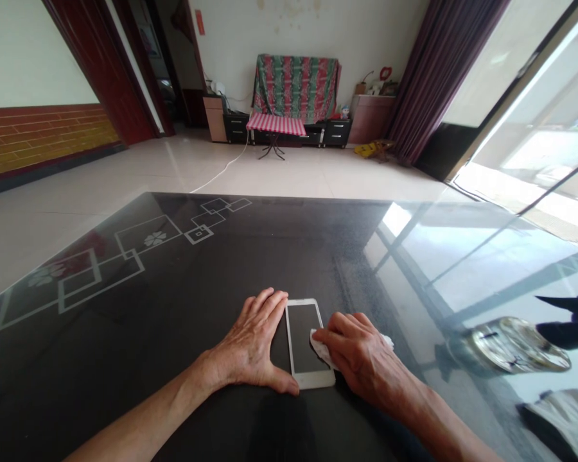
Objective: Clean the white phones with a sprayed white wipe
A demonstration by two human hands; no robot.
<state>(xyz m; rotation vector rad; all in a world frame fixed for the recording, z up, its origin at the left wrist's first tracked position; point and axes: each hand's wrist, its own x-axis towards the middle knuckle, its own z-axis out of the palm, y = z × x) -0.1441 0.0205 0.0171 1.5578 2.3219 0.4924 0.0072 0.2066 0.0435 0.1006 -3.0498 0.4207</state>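
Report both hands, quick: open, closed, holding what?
Left hand: open, against the left edge of the phone.
Right hand: closed on a white wipe, over the phone's screen.

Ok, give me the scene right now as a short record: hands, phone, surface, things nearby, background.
Left hand: spread along the phone's left edge, thumb at its lower corner
Right hand: pinching a white tissue over the screen's right side
Phone: white-framed, flat, dark screen up
Surface: glossy black table, pale square pattern at far left
Nearby, right: glass vessel, grey cloth
Background: pink-striped small table, patterned cover
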